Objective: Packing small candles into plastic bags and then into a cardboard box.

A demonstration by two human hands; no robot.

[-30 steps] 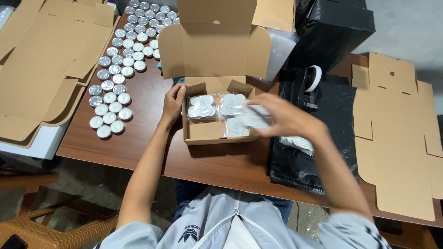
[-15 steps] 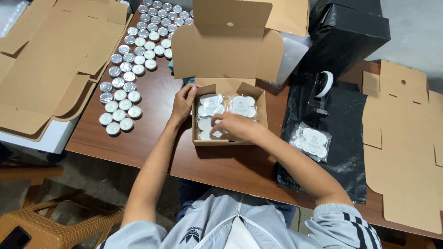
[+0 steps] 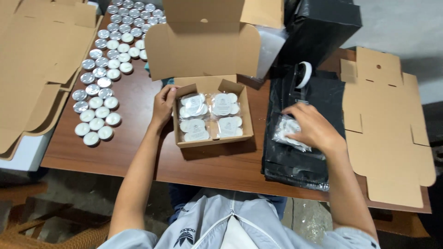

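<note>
Cardboard box [image 3: 213,113] sits open on the brown bench [image 3: 138,152], its lid flap standing up behind it, and four clear packets of white candles [image 3: 208,116] lie inside in two rows of two. From the head camera, looking down, the left hand [image 3: 163,105] rests against the box's left wall, fingers curled over the rim — gripping the cardboard edge. The right hand [image 3: 313,127] is well apart from the box, out over a stack of black plastic bags [image 3: 300,152] at the box's right. Its fingers are bent down onto another clear packet of candles [image 3: 288,133] that lies on the black plastic, closing on it from above. Just beyond that hand stands a tape dispenser [image 3: 302,76], upright on the bags. Left of the box, rows of loose tealights [image 3: 99,87] in silver cups stretch away across the bench. Flat cardboard blanks [image 3: 37,60] are piled at the far left — another unfolded blank [image 3: 387,124] lies at the right edge of the bench.
</note>
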